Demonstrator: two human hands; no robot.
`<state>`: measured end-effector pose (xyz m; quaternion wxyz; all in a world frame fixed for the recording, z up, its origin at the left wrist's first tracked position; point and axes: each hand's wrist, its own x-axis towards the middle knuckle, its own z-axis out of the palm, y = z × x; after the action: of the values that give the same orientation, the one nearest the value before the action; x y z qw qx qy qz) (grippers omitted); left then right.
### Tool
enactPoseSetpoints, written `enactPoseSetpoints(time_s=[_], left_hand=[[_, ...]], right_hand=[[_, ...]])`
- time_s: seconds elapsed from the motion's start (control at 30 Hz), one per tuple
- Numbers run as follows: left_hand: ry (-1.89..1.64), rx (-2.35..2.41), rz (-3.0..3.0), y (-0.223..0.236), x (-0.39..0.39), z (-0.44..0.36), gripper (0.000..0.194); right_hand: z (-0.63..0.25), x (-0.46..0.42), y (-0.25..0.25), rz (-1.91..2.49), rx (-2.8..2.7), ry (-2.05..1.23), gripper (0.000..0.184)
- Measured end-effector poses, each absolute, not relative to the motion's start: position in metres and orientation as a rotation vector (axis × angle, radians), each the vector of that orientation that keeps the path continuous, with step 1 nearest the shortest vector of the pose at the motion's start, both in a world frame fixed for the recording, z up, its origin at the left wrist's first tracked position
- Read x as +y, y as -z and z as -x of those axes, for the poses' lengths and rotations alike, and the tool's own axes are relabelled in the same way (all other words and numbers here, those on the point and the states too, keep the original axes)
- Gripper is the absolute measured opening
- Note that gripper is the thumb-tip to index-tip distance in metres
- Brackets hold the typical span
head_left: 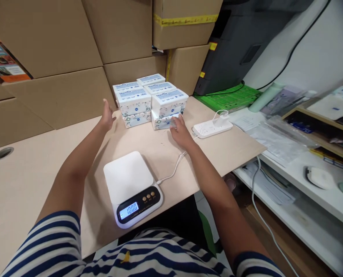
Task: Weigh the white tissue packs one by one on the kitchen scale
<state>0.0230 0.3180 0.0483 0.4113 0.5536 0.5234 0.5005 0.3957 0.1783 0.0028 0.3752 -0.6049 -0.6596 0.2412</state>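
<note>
White packs of tissues with blue print and floral sides stand stacked two high at the front of a block on the table. My left hand (107, 116) is held up beside the front left tissue pack (133, 100), fingers apart, with a small gap to it. At the front right, my right hand (180, 130) reaches the corner of the lower tissue pack (161, 121). Its thumb and fingers are spread and seem to touch that pack without gripping it. Between my forearms lies a white digital scale (128, 177) with a bare plate; its lit display shows about 100.0.
Cardboard boxes (125, 30) wall off the back of the table (148, 142). A white power strip (212, 127) sits to the right of the packs. One white cable (175, 169) runs from the scale. A white shelf (304, 184) with papers and a mouse (320, 177) is on the right.
</note>
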Motion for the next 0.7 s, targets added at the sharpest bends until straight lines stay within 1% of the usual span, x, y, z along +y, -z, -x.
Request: enactPoseSetpoints(time_s=[0.17,0.23,0.3,0.4,0.5,0.6,0.7], left_hand=[[-1.209,1.52,-1.451,-0.026,0.243,0.029,0.122],[-1.147,1.6,-1.521,-0.014,0.205,0.048,0.124],[-1.083,1.679,-1.584,-0.003,0.17,0.063,0.121],[-1.083,1.807,-1.64,0.006,0.13,0.084,0.112],[-1.176,1.957,-1.659,0.006,0.111,0.102,0.107],[-1.191,2.116,-1.619,0.004,0.107,0.114,0.106],[-1.225,2.193,-1.456,0.007,0.111,0.115,0.113]], right_hand=[[-0.405,0.179,0.008,1.62,-1.739,-0.51,0.072],[-0.407,0.175,0.012,1.642,-1.731,-0.346,0.072],[-0.404,0.167,0.01,1.651,-1.731,-0.1,0.068],[-0.39,0.157,-0.009,1.591,-1.814,0.168,0.064],[-0.359,0.172,-0.05,1.443,-2.146,0.183,0.065],[-0.316,0.217,-0.099,1.297,-2.515,0.16,0.079],[-0.279,0.268,-0.134,1.377,-2.677,0.206,0.103]])
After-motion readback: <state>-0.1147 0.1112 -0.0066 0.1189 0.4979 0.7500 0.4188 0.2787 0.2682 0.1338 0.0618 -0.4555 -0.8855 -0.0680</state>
